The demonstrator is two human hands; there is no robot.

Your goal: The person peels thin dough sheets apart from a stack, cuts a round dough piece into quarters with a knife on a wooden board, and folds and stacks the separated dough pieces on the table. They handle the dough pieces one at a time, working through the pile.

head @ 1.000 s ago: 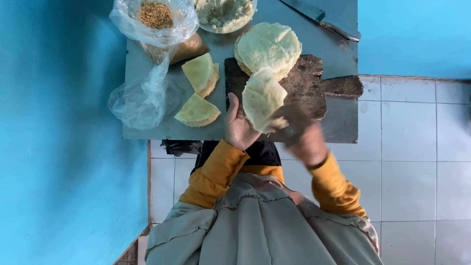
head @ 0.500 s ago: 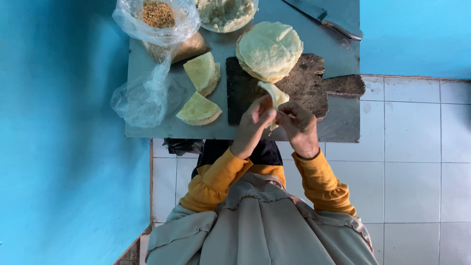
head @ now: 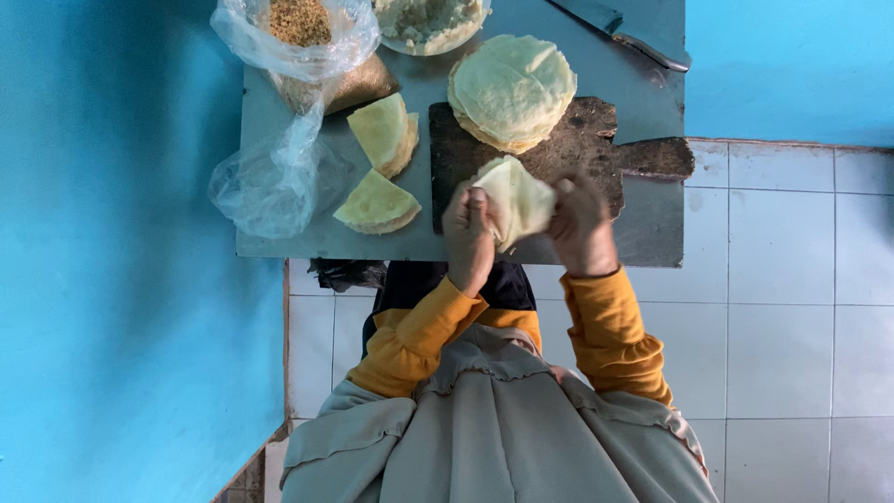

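Both the left hand (head: 468, 233) and right hand (head: 579, 222) pinch a pale yellow, thin, folded wrapper (head: 515, 198) between closed fingers.

Grey table (head: 652, 233): board (head: 577, 140), bag (head: 279, 177), knife (head: 624, 33).

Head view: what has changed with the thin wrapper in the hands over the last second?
The pale wrapper, open and flat a second ago, is now folded smaller, pinched between the left hand and right hand, which have drawn closer together. The round stack, the folded pieces, the dark board, the bags and the knife lie as before.
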